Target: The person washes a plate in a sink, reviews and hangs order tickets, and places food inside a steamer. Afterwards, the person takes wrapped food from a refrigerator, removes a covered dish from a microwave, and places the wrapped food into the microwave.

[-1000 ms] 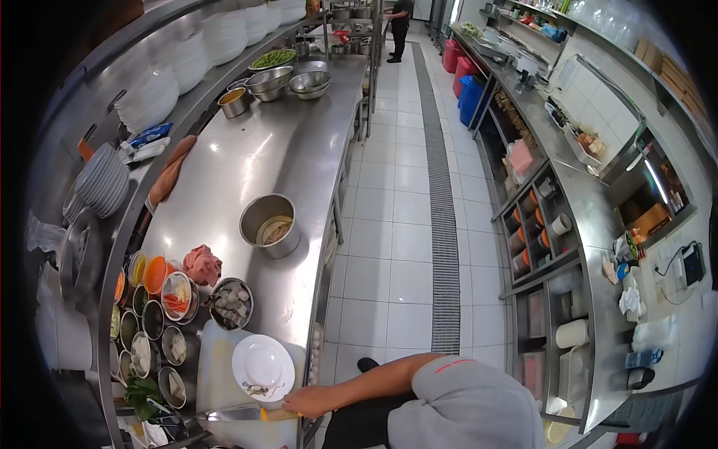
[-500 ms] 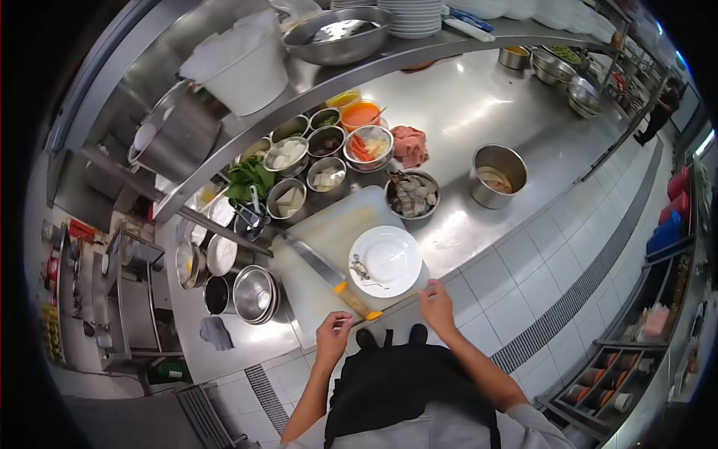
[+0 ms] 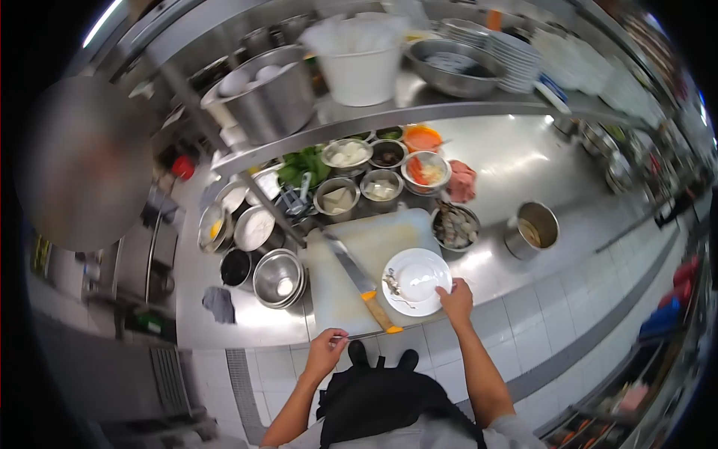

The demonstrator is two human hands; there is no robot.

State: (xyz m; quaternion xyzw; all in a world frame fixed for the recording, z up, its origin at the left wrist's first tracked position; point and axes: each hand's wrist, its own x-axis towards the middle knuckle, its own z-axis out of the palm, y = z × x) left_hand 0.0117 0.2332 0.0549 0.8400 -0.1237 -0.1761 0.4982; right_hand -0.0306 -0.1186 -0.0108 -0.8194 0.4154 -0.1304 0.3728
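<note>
The left hand (image 3: pixel 326 355) hangs near the cutting board (image 3: pixel 330 278), fingers curled; whether they pinch anything cannot be told. On the board lie the knife (image 3: pixel 358 275) and the plate (image 3: pixel 419 281), its rim gripped by the right hand (image 3: pixel 457 301).

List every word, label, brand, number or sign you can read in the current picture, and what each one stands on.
None: no text can be read anywhere in this view.
Knife: no legible marking.
White plate: no lettering to be seen.
Blue-and-white item on the shelf: too small and blurred to tell whether it bears print.
</note>
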